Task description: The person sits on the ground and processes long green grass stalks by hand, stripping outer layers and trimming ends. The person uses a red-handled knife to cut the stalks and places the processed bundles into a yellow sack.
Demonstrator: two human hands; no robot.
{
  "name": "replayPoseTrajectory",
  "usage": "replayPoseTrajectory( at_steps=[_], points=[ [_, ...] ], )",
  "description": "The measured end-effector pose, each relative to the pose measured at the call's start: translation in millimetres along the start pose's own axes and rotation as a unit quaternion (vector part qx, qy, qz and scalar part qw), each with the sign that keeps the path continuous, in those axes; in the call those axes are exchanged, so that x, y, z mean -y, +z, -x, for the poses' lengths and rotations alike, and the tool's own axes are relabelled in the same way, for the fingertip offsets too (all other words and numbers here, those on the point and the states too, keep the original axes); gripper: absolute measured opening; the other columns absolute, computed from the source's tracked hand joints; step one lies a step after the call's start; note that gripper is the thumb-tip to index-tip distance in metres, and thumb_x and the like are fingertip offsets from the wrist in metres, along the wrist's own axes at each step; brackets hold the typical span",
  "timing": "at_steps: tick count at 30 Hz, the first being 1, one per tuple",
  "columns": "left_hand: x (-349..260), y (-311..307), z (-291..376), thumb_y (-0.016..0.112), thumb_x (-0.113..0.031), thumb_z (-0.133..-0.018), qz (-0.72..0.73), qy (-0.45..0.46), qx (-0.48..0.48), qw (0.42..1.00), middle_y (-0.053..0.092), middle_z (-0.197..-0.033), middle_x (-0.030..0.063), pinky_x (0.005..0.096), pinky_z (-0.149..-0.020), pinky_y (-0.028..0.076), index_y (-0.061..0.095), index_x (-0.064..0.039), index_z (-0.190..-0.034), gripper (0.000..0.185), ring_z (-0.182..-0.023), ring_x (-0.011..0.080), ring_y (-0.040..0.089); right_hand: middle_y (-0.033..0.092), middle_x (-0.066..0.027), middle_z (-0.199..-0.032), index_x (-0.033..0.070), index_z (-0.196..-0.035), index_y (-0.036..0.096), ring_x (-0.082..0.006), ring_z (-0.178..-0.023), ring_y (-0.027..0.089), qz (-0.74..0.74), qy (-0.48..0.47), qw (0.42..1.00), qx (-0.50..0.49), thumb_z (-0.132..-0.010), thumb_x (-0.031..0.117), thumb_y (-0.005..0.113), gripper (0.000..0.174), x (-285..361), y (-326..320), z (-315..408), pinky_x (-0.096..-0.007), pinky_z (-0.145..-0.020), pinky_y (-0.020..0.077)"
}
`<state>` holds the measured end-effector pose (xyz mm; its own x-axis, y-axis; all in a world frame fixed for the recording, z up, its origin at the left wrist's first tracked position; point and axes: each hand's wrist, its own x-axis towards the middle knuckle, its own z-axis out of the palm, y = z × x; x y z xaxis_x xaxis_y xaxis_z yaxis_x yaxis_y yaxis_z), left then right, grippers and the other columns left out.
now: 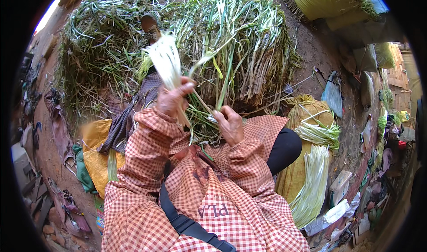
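My left hand (173, 97) is closed around a bundle of pale, thin plant strips (165, 60), whose white ends fan out away from me. To its right and a little nearer, my right hand (230, 123) pinches the lower end of a long green plant stalk (228, 77) between thumb and fingers. A pale, curling strip (203, 60) slants up between the hands. Loose green stems (201, 118) lie in my lap beneath them, partly covered by the hands. Just beyond my hands lies a large pile of long-leaved stalks (263, 52), brown at the near ends.
A tangled green heap (100, 35) lies at the far left, by a brown shoe (149, 23). On my right, a yellow sack (290, 172) bears a pale strip bundle (312, 188) and a greener tied one (317, 132). An orange sack (96, 142) lies left.
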<state>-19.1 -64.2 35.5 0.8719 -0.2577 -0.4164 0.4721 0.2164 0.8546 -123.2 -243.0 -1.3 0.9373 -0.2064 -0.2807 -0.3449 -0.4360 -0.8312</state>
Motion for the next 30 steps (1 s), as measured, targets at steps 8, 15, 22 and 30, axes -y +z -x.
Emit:
replayPoseTrajectory(
  at_steps=[8,15,22,30],
  points=[
    [-39.6,-64.5,-17.1,0.066,-0.01,-0.082,0.131,0.129,-0.16,0.97,0.063,-0.088,0.0088,0.0225,-0.039,0.045,0.056,-0.005,-0.1,0.021,-0.078,0.0161,0.063,0.05,-0.0059,-0.062,0.005,-0.074,0.057,-0.018,-0.055,0.049,0.385,0.059,0.92,0.035,-0.089,0.029,0.053,0.029,-44.4,-38.3,46.5,-0.0353,-0.052,0.0418],
    [-57.5,-53.4,12.6,0.06,-0.015,-0.087,0.068,0.085,-0.098,0.989,0.064,-0.084,0.0105,0.0248,-0.041,0.047,0.052,-0.004,-0.103,0.021,-0.075,0.0189,0.065,0.061,-0.0122,-0.078,0.001,-0.107,0.056,-0.0185,-0.069,0.062,0.319,-0.2,0.926,-0.04,-0.095,0.025,0.046,0.029,29.2,-48.8,0.7,-0.0291,-0.061,0.0552],
    [-56.5,-20.4,19.6,0.06,-0.012,-0.087,0.21,0.082,-0.047,0.973,0.064,-0.089,0.0097,0.025,-0.044,0.049,0.053,-0.005,-0.106,0.022,-0.081,0.0184,0.063,0.06,-0.014,-0.083,0.004,-0.111,0.054,-0.0217,-0.072,0.062,-0.088,-0.094,0.983,0.131,-0.093,0.021,0.051,0.025,57.6,22.8,11.7,-0.0331,-0.064,0.0496],
    [14.3,1.5,25.3,0.061,-0.014,-0.086,0.173,-0.02,0.062,0.983,0.065,-0.094,0.0104,0.0322,-0.062,0.053,0.053,-0.002,-0.112,0.03,-0.087,0.021,0.062,0.061,-0.0162,-0.076,0.005,-0.1,0.058,-0.0296,-0.067,0.062,-0.051,-0.17,0.983,0.05,-0.095,0.032,0.047,0.03,40.9,21.6,13.7,-0.0383,-0.058,0.0475]
  ],
)
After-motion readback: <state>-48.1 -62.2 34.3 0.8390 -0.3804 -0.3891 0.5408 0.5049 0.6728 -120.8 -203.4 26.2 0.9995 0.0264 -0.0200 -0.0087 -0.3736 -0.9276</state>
